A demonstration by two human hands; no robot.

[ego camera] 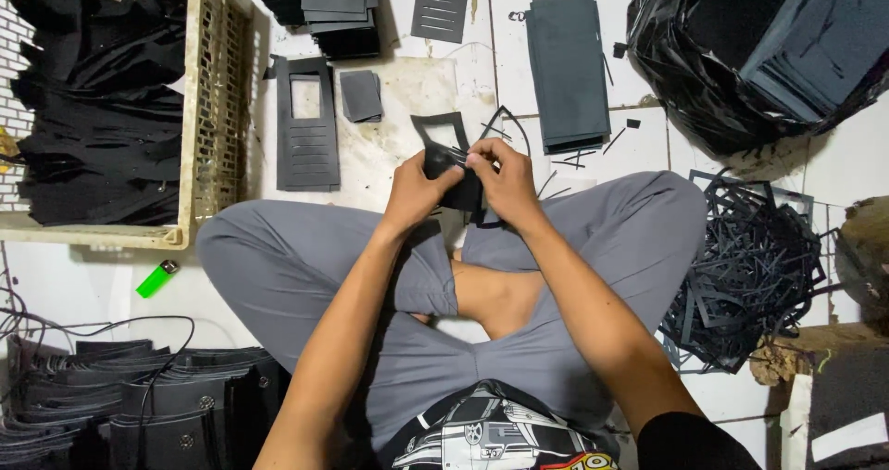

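Item: black die-cut sheet (451, 160) — pinched at its lower edge between left hand (419, 188) and right hand (505, 185), fingertips pressed together on it, raised over crossed legs for close picking. Beyond the grip lies a finished slotted panel (307, 123); right of it, a scrap-strip heap (750, 266).

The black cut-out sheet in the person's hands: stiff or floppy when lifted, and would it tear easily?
The black cut-out sheet probably flexes: it is thin and bends between the left hand and right hand. Its window and slots leave narrow strips, so likely tearable. Seemingly light, pinched by fingertips alone.
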